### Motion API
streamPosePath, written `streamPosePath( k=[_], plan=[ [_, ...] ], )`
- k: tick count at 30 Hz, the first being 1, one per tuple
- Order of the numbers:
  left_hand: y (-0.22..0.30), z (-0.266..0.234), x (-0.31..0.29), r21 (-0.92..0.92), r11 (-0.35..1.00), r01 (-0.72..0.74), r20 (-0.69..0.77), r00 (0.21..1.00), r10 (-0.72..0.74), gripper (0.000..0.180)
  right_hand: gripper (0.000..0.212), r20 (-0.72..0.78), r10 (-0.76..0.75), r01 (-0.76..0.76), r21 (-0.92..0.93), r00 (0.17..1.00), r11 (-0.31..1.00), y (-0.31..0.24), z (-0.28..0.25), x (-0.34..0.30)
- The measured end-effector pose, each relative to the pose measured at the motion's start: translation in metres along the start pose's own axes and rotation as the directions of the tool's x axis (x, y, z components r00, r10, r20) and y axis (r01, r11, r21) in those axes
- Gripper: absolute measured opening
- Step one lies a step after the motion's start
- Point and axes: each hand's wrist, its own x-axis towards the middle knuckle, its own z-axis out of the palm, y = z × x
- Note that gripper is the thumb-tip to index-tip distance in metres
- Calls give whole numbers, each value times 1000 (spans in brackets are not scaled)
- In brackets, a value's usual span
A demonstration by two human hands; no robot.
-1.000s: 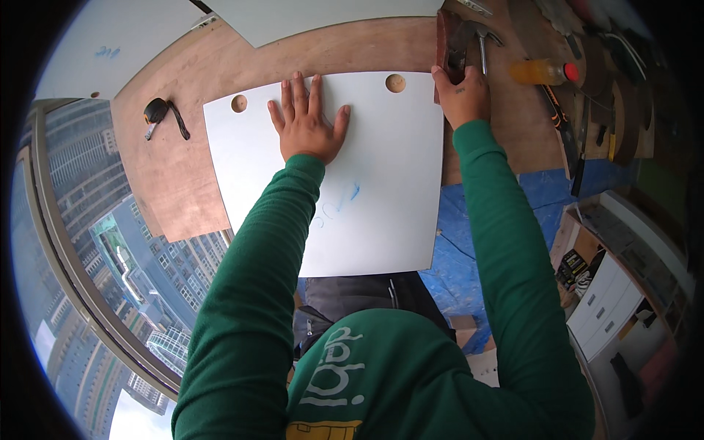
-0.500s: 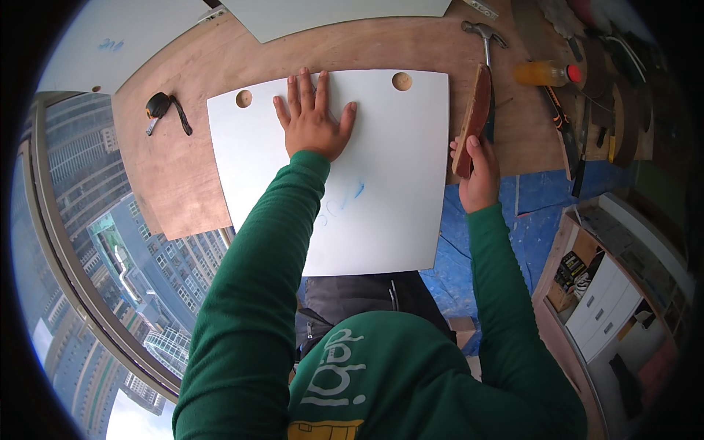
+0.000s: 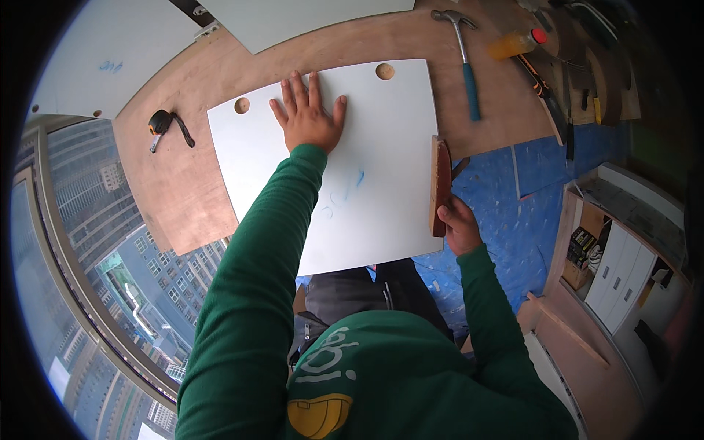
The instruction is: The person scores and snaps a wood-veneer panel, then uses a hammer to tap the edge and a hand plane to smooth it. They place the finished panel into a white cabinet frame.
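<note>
A white panel (image 3: 374, 198) with two round recesses along its far edge lies in front of me, its near end at my lap. My left hand (image 3: 309, 121) rests flat on its upper part, fingers spread. At the panel's right edge, my right hand (image 3: 460, 224) grips the near end of a sanding block (image 3: 440, 176), a long wooden piece with reddish-brown sandpaper. The block lies lengthwise along that edge and appears to touch it. Blue pencil-like marks show on the panel's face.
On the plywood table (image 3: 161, 198) are a tape measure (image 3: 159, 122) at left and a claw hammer (image 3: 467, 73) at right. Beyond the hammer are a bottle (image 3: 511, 45) and a utility knife (image 3: 535, 77). Blue sheeting (image 3: 506, 191) covers the floor; a cabinet (image 3: 620, 282) stands at right.
My right hand has brought the sanding block down and nearer to me, from over the hammer handle to the panel's right edge. My left hand stays flat on the panel.
</note>
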Motion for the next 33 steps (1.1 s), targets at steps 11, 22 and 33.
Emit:
streamPosePath(
  k=[11,22,33],
  plan=[
    [-8,-3,-10,-21,998,-58,32,998,58,82,61,-145,-40,40,-2,989,999,13,17,-14],
    [-4,1,-11,31,998,-54,-18,998,55,75,54,-228,-449,135,-754,864,642,-83,18,103],
    [-4,2,-11,24,999,-46,-44,998,47,75,66,-153,-643,-65,-985,750,159,-123,62,226]
  ],
)
